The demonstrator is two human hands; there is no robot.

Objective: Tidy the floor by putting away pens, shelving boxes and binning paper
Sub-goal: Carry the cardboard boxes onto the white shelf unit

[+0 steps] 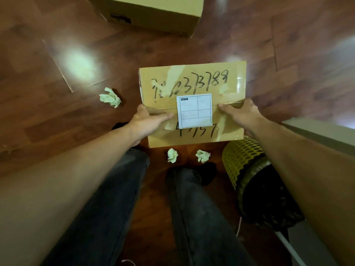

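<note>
Two boxes are seen: one (192, 89) is held by both hands above the floor (57, 121), and another (153, 12) is cut off by the top edge of the view. Three paper balls are counted on the floor: one (110, 97) left of the held box, two (172, 155) (202, 155) below it. One bin (249, 169) is seen. Two hands are counted, left (148, 120) and right (242, 114).

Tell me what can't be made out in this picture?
- White label on the held box: print too small and blurred.
- Second box: cut off by the top edge.
- Bin contents: dark liner, partly behind the right arm.
- Fingers beneath the box: hidden.
</note>
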